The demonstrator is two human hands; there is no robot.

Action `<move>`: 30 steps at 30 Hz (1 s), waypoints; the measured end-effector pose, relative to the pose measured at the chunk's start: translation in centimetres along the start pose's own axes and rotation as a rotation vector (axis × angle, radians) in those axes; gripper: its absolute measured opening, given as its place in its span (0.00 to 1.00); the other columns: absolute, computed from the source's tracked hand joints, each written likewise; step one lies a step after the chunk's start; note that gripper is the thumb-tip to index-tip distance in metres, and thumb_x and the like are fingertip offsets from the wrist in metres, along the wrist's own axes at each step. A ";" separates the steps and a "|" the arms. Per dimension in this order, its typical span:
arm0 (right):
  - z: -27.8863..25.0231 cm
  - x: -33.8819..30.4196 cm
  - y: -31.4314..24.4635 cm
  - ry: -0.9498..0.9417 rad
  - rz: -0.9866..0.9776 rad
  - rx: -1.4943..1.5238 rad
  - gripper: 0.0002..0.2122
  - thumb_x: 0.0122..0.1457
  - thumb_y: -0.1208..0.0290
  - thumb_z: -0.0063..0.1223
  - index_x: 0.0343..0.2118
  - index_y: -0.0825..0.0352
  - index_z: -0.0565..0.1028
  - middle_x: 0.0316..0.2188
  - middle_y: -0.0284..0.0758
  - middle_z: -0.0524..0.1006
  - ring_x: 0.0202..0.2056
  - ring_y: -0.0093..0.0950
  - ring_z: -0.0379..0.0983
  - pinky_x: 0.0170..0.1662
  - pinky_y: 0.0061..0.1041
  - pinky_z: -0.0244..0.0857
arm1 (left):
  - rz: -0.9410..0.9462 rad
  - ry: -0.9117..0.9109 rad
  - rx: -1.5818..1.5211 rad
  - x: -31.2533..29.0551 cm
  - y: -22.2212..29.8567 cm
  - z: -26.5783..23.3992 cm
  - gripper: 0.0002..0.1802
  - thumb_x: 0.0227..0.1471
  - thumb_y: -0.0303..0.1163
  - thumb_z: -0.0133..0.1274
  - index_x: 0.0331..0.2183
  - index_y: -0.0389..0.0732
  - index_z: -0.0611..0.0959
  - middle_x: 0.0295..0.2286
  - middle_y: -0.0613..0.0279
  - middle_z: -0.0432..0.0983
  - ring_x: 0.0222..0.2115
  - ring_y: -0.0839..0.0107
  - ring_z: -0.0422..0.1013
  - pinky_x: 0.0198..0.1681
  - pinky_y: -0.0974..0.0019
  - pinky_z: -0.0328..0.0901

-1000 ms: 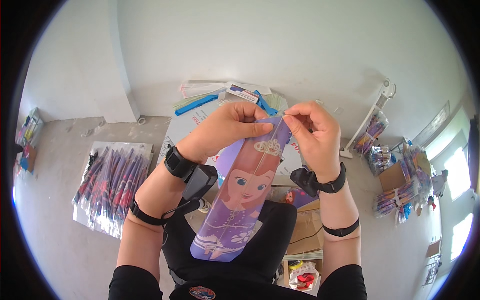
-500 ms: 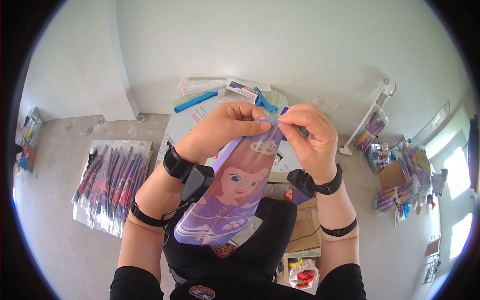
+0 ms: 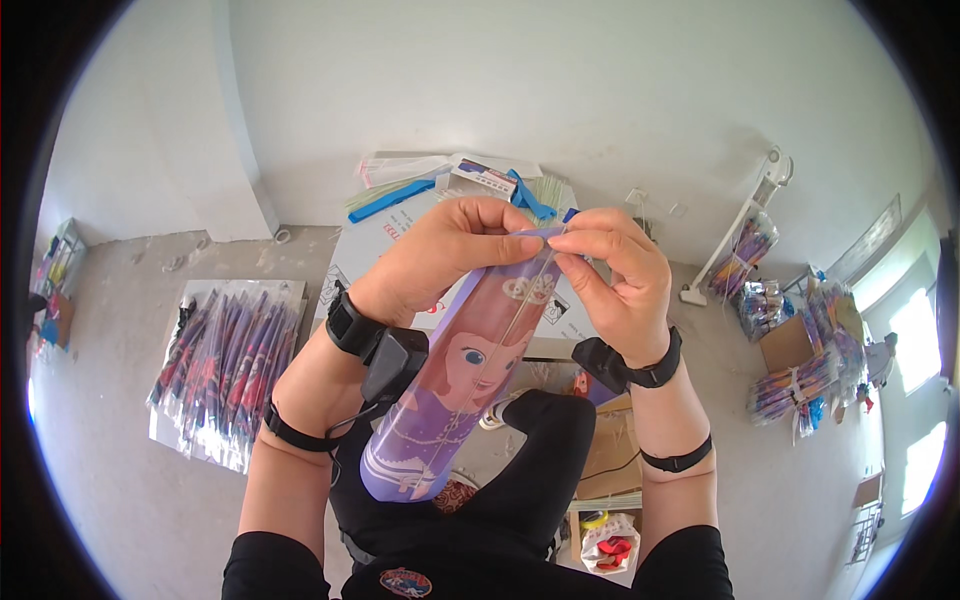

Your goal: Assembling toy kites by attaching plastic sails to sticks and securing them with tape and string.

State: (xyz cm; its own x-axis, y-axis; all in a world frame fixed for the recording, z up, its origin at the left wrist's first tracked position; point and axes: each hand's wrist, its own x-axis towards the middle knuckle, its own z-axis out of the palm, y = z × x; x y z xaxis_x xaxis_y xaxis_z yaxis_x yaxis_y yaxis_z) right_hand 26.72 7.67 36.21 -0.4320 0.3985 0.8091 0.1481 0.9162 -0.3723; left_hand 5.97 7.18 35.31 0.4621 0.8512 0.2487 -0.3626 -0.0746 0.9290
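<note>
The head view is showing a purple printed sheet (image 3: 458, 385) hanging across the frame's centre, left hand (image 3: 455, 245) and right hand (image 3: 622, 285) both pinching its top end. It is looking light, bendy and easily creased (perhaps slippery), that narrow end seeming safest to hold.

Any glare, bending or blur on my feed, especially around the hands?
Head view: the window panes at right are washed out white; plastic wrapping at left glares; the pillar edge bows toward the dark fisheye rim; the left hand, right hand and purple printed sheet look reasonably sharp.
</note>
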 end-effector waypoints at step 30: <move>1.3 0.4 0.2 -0.006 0.510 0.290 0.07 0.58 0.73 0.53 0.25 0.68 0.72 0.20 0.21 0.67 0.23 0.11 0.58 0.27 0.12 0.53 | 0.080 0.183 0.582 0.0 -0.5 0.6 0.12 0.46 0.31 0.61 0.31 0.34 0.80 0.23 0.67 0.75 0.24 0.85 0.67 0.27 0.77 0.63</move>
State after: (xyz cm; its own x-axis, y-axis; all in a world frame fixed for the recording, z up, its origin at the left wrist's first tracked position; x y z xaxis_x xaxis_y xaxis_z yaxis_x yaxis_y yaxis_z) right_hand 25.44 7.96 35.83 -0.3753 0.7852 0.4926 0.0898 0.5598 -0.8238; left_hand 6.65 6.88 35.00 0.2868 0.9027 0.3208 0.1351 -0.3697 0.9193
